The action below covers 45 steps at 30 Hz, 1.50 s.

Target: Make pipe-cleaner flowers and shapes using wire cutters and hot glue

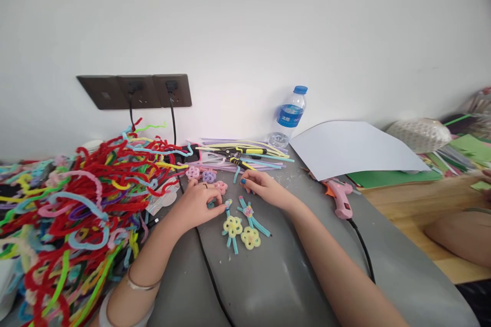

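My left hand [199,204] rests low over the table, thumb and index finger apart, the rest partly hidden. A pink pipe-cleaner flower [221,187] is by its fingers, and a teal piece [210,204] shows in the gap. Its thumb tip reaches a blue stem with a yellow flower [232,226]. My right hand [263,188] hovers with loosely bent fingers; nothing shows between them. A short light blue piece [236,176] lies by its fingertips. Below it are crossed blue stems [259,225] with a pink centre and another yellow flower [250,238].
A tangled pipe-cleaner heap [88,199] fills the left. Yellow-black pliers [241,162] lie on straight pipe cleaners at the wall, near a water bottle [289,115]. A pink glue gun [340,196], white sheet [356,148] and another person's arm [460,235] are right. A black cable [209,265] crosses the table.
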Each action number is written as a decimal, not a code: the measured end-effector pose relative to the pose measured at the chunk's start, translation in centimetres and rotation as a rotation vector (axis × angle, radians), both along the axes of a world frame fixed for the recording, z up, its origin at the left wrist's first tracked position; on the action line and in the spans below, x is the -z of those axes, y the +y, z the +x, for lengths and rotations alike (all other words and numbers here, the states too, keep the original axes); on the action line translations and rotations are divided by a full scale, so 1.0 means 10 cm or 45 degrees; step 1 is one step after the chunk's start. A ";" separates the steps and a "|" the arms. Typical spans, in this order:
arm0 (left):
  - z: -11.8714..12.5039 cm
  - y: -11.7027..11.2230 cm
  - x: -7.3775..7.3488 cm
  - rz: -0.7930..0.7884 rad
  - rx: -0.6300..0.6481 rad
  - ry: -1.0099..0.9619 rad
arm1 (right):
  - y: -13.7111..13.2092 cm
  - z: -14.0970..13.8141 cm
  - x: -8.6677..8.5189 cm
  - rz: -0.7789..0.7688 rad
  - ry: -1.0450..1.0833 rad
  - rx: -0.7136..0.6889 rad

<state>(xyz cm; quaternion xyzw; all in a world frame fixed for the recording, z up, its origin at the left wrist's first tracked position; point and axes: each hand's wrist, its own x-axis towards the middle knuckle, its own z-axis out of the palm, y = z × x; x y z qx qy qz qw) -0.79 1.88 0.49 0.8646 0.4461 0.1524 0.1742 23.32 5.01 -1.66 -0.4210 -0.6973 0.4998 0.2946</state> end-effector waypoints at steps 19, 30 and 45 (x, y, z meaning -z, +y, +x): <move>0.08 -0.11 0.06 0.071 0.014 0.083 | -0.03 -0.03 -0.04 0.001 -0.030 -0.001; 0.14 -0.08 0.05 0.252 -0.099 0.057 | -0.02 -0.03 -0.02 0.039 0.000 0.018; 0.11 -0.02 0.02 0.215 -0.180 -0.202 | -0.04 -0.04 -0.05 0.029 -0.017 0.025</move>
